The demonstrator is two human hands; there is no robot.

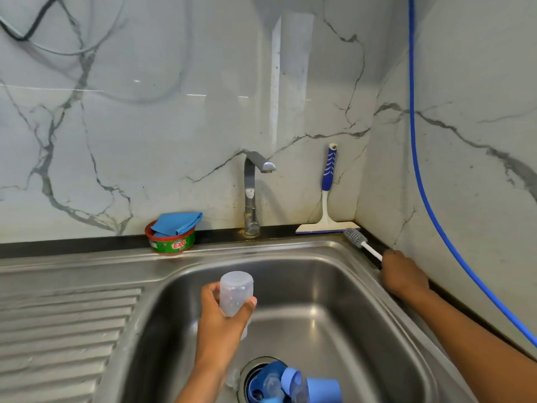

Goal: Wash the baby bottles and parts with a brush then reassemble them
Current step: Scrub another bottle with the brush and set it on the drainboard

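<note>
My left hand (222,318) grips a clear baby bottle (235,292) upside down over the steel sink (313,257). My right hand (402,274) rests on the sink's right rim and holds the white handle of a grey bottle brush (360,241), whose bristle head points toward the back corner. Several blue bottle parts (293,383), caps and collars with clear teats, lie in a heap over the drain at the bottom of the basin.
A tap (252,193) stands behind the basin. A red and green soap tub (171,241) with a blue cloth sits at the back left. A blue-handled squeegee (328,199) leans in the corner. A ribbed drainboard (64,330) lies left. A blue hose (418,170) hangs along the right wall.
</note>
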